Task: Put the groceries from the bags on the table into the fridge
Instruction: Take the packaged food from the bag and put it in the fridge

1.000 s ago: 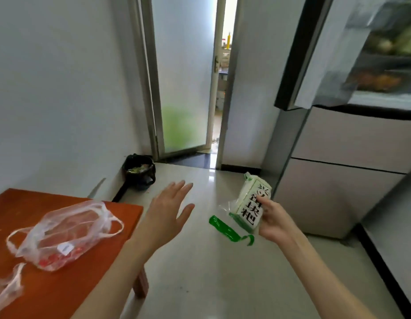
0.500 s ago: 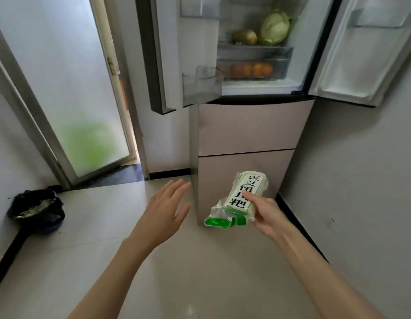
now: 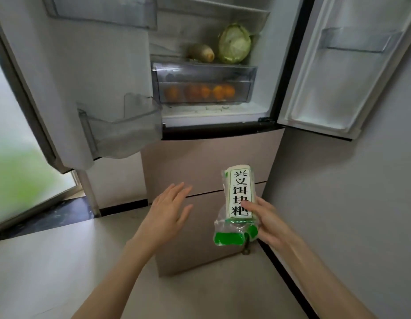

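Two hands before the open fridge

Right hand (image 3: 268,221) has its grip clenched on a sealed white packet (image 3: 239,196), held upright below the fridge (image 3: 213,111) compartment. Left hand (image 3: 168,211) hovers beside it, fingers spread, holding nothing. Cabbage (image 3: 234,43) sits inside.

One legible marking found. The long white block in clear plastic wrap with a green band at its lower end (image 3: 239,196) carries a white label panel with a thin green border, printed in large black Chinese characters set vertically (five in all): 兴义饵块粑. The last character is partly covered by a fingertip, so that reading is probable, not certain. No other text can be read.
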`<state>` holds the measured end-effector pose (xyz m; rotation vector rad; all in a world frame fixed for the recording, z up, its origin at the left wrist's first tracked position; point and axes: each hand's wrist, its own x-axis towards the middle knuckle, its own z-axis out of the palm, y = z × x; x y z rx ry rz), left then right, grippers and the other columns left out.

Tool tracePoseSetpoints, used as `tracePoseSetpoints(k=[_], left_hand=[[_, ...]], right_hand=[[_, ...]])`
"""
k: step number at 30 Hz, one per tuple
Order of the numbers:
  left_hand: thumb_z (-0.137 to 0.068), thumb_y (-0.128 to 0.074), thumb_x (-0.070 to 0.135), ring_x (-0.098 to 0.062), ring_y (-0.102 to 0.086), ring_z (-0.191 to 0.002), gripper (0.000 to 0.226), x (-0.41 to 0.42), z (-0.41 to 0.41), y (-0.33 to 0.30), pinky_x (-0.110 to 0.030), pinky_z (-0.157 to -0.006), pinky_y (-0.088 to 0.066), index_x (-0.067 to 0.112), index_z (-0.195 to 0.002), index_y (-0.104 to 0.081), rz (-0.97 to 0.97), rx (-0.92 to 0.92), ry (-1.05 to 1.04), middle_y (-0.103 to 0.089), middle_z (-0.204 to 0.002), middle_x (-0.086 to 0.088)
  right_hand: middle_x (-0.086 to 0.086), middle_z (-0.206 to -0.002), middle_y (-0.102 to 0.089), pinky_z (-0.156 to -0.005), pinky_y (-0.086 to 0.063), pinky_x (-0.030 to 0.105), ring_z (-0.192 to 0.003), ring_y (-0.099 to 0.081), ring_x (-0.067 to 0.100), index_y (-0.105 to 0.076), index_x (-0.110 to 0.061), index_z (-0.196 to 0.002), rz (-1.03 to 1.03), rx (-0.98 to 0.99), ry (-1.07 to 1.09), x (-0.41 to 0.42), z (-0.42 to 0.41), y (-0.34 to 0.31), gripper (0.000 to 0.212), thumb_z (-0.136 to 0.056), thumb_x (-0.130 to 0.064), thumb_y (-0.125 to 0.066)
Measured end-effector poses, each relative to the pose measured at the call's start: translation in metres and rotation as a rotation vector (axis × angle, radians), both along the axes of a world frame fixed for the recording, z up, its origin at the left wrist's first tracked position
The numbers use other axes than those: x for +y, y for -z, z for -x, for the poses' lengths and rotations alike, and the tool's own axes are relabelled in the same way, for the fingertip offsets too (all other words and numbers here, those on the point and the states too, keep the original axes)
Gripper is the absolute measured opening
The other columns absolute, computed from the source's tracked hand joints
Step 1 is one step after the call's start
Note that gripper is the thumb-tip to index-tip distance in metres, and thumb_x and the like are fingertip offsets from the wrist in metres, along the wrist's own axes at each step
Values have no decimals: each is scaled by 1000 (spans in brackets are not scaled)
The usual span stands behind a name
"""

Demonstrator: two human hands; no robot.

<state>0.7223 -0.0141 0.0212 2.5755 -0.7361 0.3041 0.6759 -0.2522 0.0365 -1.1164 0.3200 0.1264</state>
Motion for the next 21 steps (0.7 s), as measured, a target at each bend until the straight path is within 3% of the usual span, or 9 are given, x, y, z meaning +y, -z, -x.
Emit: tracePoseSetpoints(k=[4, 8, 10, 12, 14, 17, 21], left_hand=[[-81, -9, 58, -20, -19, -142, 74, -45, -59, -19, -31, -113, -12, 23, -144, -28, -22, -37, 56, -29, -151, -3], [-80, -8, 59, -19, -13, -143, 76, -75, -119, -34, -28, -113, -9, 24, -145, -25, -32, -57, 59, -23, -153, -2], [-89, -20, 56, -18, -9, -144, 65, -89, -150, -41, -31, -114, -9, 25, -145, -24, -18, -78, 31, -19, -155, -2], [-96, -35, 43, -16, -3, -144, 54, -105, -183, -51, -33, -115, -7, 26, -145, -22, 18, -94, -1, -13, -156, 1], [-97, -38, 36, -17, -1, -144, 52, -120, -215, -64, -37, -116, -7, 26, -145, -22, 37, -131, -55, -12, -156, 0], [-96, -40, 34, -20, -1, -144, 51, -134, -267, -87, -39, -116, -9, 23, -145, -25, 90, -175, -160, -13, -156, -2], [-92, -37, 42, -30, -9, -143, 57, -136, -337, -120, -46, -115, -16, 17, -142, -33, 158, -202, -309, -21, -153, -11]], right_hand=[[14, -105, -68, -75, -59, 38, -92, -69, 26, -48, -1, -122, 142, -74, 79, -30, -55, -18, 38, -85, -3, -59], [13, -107, -70, -73, -59, 36, -96, -68, 27, -51, -5, -124, 64, -146, 35, -61, -114, -41, 41, -84, -9, -58], [14, -110, -69, -64, -59, 31, -91, -70, 24, -51, -7, -127, 37, -169, -5, -75, -147, -56, 41, -86, -9, -55], [15, -109, -66, -46, -53, 20, -74, -71, 17, -51, -7, -128, 17, -186, -36, -88, -182, -73, 38, -90, -6, -50], [15, -107, -64, -37, -46, 14, -62, -69, 13, -50, -7, -127, 4, -209, -66, -102, -219, -91, 36, -91, -3, -47], [15, -108, -66, -39, -48, 15, -68, -70, 14, -53, -7, -126, 63, -276, -129, -118, -279, -116, 35, -92, -3, -48], [13, -105, -70, -56, -58, 27, -87, -69, 21, -57, -6, -121, 138, -365, -150, -122, -360, -156, 32, -89, -7, -54]])
